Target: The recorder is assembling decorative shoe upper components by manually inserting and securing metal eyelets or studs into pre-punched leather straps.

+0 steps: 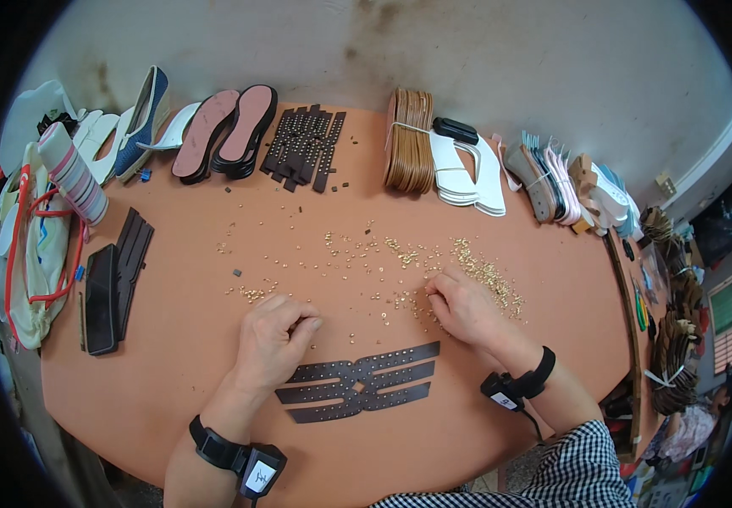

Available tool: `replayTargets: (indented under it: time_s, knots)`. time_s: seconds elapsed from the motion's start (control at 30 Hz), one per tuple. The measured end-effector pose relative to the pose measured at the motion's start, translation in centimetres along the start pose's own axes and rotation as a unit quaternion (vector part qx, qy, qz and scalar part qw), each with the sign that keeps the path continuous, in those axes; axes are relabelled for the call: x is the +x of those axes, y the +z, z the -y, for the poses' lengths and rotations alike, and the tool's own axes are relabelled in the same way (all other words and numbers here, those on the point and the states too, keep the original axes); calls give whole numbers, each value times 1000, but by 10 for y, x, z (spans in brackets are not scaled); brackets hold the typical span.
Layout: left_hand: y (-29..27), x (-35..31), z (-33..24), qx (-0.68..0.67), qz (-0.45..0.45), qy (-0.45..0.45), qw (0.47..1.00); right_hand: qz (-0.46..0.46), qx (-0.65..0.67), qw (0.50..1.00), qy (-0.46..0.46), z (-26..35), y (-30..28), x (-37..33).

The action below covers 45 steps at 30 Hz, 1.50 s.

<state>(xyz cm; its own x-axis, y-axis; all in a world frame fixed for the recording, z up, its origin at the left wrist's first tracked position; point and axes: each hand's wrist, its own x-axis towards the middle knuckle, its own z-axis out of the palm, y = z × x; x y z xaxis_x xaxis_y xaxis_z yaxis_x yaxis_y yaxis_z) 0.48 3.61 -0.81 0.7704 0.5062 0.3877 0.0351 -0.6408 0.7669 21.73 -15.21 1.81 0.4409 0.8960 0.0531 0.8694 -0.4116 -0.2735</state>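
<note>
A dark brown leather shoe upper (374, 387) with slit straps, rows of small studs and a diamond-shaped cutout lies flat before me. My left hand (274, 339) hovers at its upper left edge, fingers curled and thumb against forefinger; whatever they hold is hidden. Beyond it, my right hand (463, 306) is closed in a pinch low over loose gold studs (486, 273), and anything between its fingertips is too small to make out. More studs (256, 294) are scattered across the table toward the left. Both wrists carry black straps with small boxes.
On the tan table (171, 339), a dark case (103, 300) lies beside stacked dark straps (133, 245) at left. Along the back are pink-topped soles (247, 123), studded straps (306, 144), bundled brown pieces (408, 140) and white cutouts (455, 173). A person (692, 427) is at far right.
</note>
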Motion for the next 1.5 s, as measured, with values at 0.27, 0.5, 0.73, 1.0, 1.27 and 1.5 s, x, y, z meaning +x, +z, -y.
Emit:
replayTargets:
  time_s: [0.27,0.5,0.73,1.0,1.27,1.5]
  knots:
    - [-3,-1,-4,10,-13,3,1000,14,-106,994,-20,0,6,7]
    - [-9,-3,-27,22,123,138,983,36,-97,993,-53,-5,1,18]
    - [-11,-7,-29,78,224,114,965,1,33,999,-40,30,-2,-23]
    - [-9,-7,-27,96,236,108,961,2,108,994,-23,54,13,-61]
    - [-7,-8,-25,93,233,106,962,12,74,995,-72,52,16,-59]
    - [-6,-8,-26,98,224,110,963,42,57,995,-63,58,11,-60]
